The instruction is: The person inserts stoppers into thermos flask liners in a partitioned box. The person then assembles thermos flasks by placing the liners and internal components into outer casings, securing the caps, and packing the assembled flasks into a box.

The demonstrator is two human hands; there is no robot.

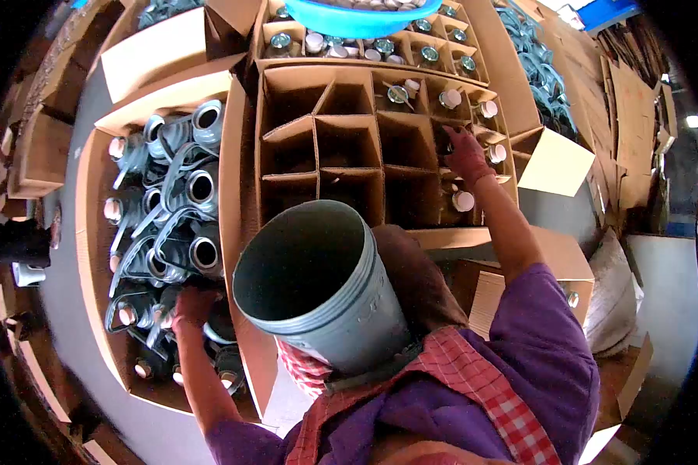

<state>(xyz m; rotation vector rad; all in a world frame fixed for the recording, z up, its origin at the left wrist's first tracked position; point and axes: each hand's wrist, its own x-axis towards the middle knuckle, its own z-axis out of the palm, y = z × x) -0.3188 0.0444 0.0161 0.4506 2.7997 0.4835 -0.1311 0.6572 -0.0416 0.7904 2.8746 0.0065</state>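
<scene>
My left hand [195,307] reaches down into the open carton on the left, among dark glass bottles [203,186] and loose grey straps [182,159]. Its fingers are mostly hidden in shadow there, touching the bottle tops. My right hand [467,153] is over a compartment of the divided carton [349,159], its fingers bent down and closed at the cell's edge. What they grip is hidden. Bottles with whitish caps [463,201] stand in cells around it. A grey bucket [318,271], tilted with its mouth toward the carton, sits between my arms in front of my lap.
Behind the divided carton, another carton of bottles [429,56] has a blue basin [364,22] of caps on top. A carton of blue-grey straps [539,70] stands to the right. Cardboard [632,116] is stacked farther right. A pale sack [611,298] leans by the lower right boxes.
</scene>
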